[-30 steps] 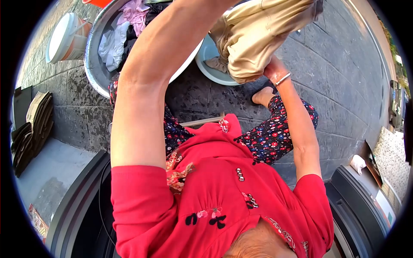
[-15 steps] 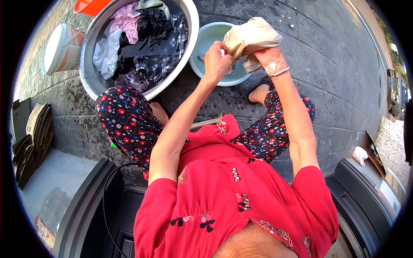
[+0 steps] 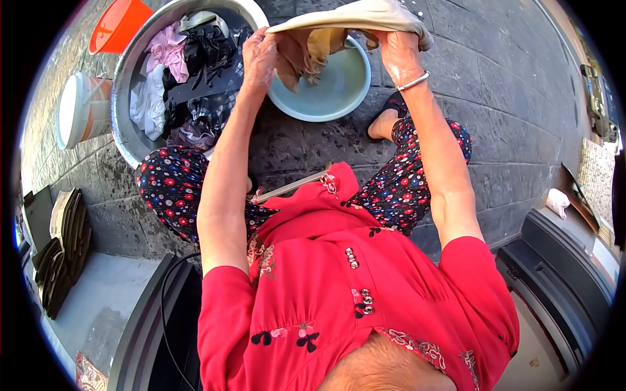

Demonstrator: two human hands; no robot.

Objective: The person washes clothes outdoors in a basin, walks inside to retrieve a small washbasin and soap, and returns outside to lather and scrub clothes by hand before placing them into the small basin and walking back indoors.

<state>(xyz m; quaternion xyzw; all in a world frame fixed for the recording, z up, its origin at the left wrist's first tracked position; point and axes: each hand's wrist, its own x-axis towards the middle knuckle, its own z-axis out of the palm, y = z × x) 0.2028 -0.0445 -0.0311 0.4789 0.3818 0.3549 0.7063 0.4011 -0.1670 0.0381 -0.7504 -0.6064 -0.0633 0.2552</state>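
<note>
A beige garment (image 3: pixel 355 15) is stretched wide between my two hands, its lower folds hanging over a pale blue basin (image 3: pixel 336 112). My left hand (image 3: pixel 259 60) is closed on the garment's left end, beside the rim of a large metal tub (image 3: pixel 125 127). Gripping the other end is my right hand (image 3: pixel 400 60), with a bracelet at its wrist; cloth covers part of its fingers. Water shows in the basin below the cloth. In the tub lie wet clothes, among them a pink piece (image 3: pixel 167 49), a white piece (image 3: pixel 149 101) and dark ones.
Left of the tub stand an orange bucket (image 3: pixel 120 26) and a white lidded bucket (image 3: pixel 81 111). Folded cardboard (image 3: pixel 65 247) leans at the far left. My knees are spread on either side, and dark paving stones (image 3: pixel 515 124) surround the basin.
My hands have moved apart, the left one going left and upward. The bunched garment is now spread out between them. The view has shifted, showing more of the orange bucket.
</note>
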